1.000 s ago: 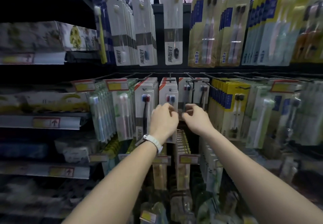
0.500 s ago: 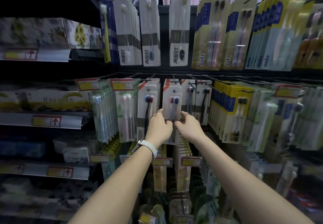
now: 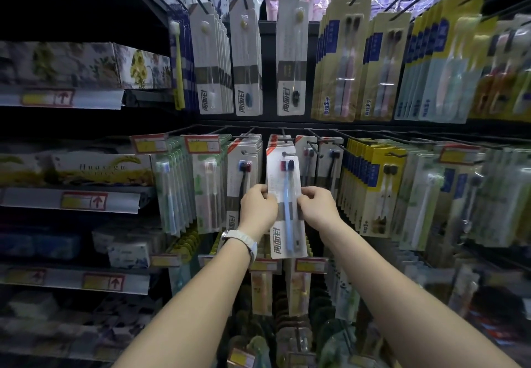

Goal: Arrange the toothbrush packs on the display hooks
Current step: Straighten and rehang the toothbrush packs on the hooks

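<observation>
Fingers of both my hands are curled onto one toothbrush pack (image 3: 284, 204), pinching it by its two long edges at about mid-height. My left hand (image 3: 257, 209) grips the left edge, thumb on the front of the card; my right hand (image 3: 317, 209) grips the right edge the same way. I'll use this white pack as the landmark for everything else.

It hangs upright and slightly tilted, its top hole at the tip of a black display hook (image 3: 284, 143), in front of a stack of matching packs (image 3: 280, 145) on that hook (whether the hole is fully over the tip I cannot tell). Through its blister I see a blue-handled brush with red and dark heads side by side.

Just left of the pack is another row of white packs (image 3: 244, 172) with a black-handled brush in front; further left are green-backed packs (image 3: 205, 186) under a red and yellow price tag (image 3: 202, 143). Just right of the pack hang two thinner white rows (image 3: 330, 163), and beyond them a thick block of yellow and blue packs (image 3: 379, 189). Above the pack, on the upper rail, hang tall white packs (image 3: 291, 60) and yellow twin packs (image 3: 340, 63). Below the pack sit two more price tags (image 3: 311, 265) over a lower row of hanging goods. Far left of the pack, shelves carry boxed items (image 3: 100, 169). A white wristwatch (image 3: 241, 239) sits on my left wrist, just below and left of the pack.
</observation>
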A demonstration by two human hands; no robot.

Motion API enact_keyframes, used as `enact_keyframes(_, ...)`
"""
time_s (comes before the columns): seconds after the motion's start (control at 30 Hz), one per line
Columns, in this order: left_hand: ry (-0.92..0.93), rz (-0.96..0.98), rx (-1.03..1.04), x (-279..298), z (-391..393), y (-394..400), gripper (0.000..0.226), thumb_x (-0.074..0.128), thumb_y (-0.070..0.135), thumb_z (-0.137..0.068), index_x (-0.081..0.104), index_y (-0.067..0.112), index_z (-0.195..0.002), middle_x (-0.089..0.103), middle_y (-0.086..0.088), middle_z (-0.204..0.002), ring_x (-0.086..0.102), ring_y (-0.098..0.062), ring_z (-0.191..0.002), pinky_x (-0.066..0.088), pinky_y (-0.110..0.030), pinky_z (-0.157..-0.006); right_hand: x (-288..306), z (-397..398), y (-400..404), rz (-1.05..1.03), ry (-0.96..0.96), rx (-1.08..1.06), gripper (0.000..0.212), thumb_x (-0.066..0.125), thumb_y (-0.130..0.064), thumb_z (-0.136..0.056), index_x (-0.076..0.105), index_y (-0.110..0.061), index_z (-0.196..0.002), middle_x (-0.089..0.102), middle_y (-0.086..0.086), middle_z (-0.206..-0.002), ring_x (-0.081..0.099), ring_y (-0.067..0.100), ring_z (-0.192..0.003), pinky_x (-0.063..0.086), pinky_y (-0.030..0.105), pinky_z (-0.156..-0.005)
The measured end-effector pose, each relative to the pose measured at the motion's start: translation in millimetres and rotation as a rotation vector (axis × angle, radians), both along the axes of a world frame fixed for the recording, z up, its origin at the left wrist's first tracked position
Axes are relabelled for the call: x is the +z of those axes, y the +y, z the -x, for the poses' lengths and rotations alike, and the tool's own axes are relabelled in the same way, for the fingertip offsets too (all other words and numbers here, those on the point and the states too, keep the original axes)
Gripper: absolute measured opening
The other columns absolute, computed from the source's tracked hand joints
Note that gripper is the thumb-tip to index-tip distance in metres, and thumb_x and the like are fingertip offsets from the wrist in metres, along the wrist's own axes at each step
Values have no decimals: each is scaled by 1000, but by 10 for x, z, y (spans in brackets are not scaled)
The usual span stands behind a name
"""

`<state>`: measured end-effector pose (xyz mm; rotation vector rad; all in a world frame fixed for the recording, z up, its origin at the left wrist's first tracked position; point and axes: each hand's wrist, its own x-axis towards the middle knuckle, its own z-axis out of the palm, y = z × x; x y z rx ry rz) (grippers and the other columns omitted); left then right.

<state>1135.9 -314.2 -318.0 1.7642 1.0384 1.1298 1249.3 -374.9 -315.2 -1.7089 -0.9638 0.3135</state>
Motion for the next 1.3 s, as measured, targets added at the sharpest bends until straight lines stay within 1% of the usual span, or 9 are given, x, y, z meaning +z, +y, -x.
enact_keyframes(0.1,-36,29,-5,82,46,-90,19,42,11,-100,61,12,-105,62,-5,-88,51,-14,-62,38,-24,-51,42,59,-84,-7,37,40,22,52,-11,-99,73,-19,-99,74,2,-92,73,22,-88,62,44,-82)
enact_keyframes(0.3,-60,18,-15,168,85,-285,18,38,10,-99,44,12,-82,44,-3,-74,37,-15,-59,29,-26,-51,95,129,-234,-34,56,56,25,49,-11,-97,72,-18,-102,74,2,-93,73,24,-89,61,47,-82)
enact_keyframes(0.37,-68,13,-41,159,68,-358,20,38,10,-99,40,13,-79,39,-2,-71,34,-15,-58,28,-26,-51,90,105,-346,-55,57,54,25,48,-11,-98,71,-21,-96,74,0,-92,72,22,-89,61,45,-83)
enact_keyframes(0.53,-53,28,-142,117,-174,-551,15,41,13,-98,49,13,-85,45,-3,-71,39,-16,-59,33,-29,-54,4,-161,-637,-68,97,-7,27,48,-14,-98,74,-18,-89,75,3,-86,72,22,-83,62,45,-81)
enact_keyframes(0.67,-45,33,-228,106,-471,-731,17,42,11,-100,49,10,-84,45,-1,-70,38,-11,-54,31,-13,-40,-15,-468,-828,-65,124,-59,26,48,-14,-99,72,-18,-90,75,3,-87,73,23,-86,62,44,-81)
enact_keyframes(0.77,-46,27,-262,108,-681,-796,17,43,12,-101,58,6,-95,59,-2,-78,46,-11,-59,36,-13,-44,1,-692,-903,-71,129,-87,24,52,-16,-95,74,-20,-88,76,3,-88,73,26,-88,60,49,-83)
enact_keyframes(0.83,-42,6,-257,114,-808,-813,16,43,10,-100,58,8,-95,56,2,-75,46,-10,-58,34,-10,-41,5,-807,-937,-72,140,-103,24,52,-16,-94,75,-21,-88,77,2,-88,73,25,-88,60,50,-84)
enact_keyframes(1.07,-38,-3,-258,98,-1129,-761,20,43,13,-100,63,11,-105,64,0,-88,54,-10,-66,41,-22,-54,-3,-1106,-937,-66,136,-127,27,50,-18,-98,73,-25,-85,76,-2,-88,72,24,-88,60,47,-85)
enact_keyframes(1.3,-56,9,-259,54,-1217,-679,19,43,14,-101,62,16,-105,65,4,-92,58,-9,-73,42,-21,-56,-68,-1225,-821,-76,128,-118,25,51,-21,-98,73,-26,-85,76,-1,-87,73,26,-89,60,48,-84)
